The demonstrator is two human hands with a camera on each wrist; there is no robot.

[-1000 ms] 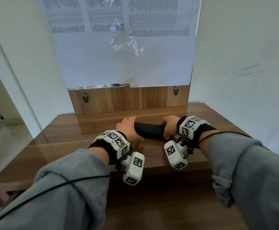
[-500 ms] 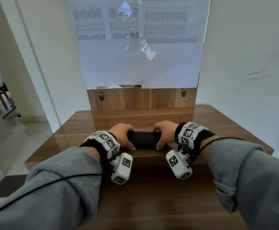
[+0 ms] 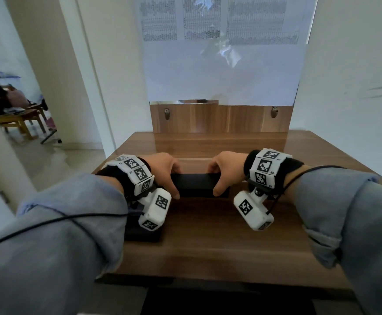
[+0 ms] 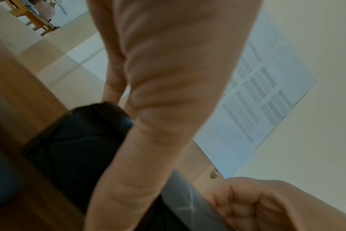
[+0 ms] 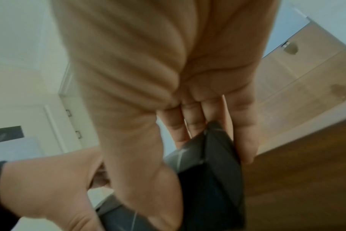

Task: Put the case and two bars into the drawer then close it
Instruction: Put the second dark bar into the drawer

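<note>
Above the desk [image 3: 208,242], the case [image 3: 195,181] is held by both ends: left hand [image 3: 162,169] and right hand [image 3: 225,167], fingers curled round it. Compared with a second ago, it is drawn nearer the front edge. Transfer toward the drawer is judged underway; drawer and bars are not identifiable.

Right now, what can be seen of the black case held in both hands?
The black case is a long, boxy, matte object lying crosswise over the wooden desk. The left hand grips its left end and the right hand its right end, thumbs toward the front. Whether it rests on the desk or is lifted is unclear.
</note>
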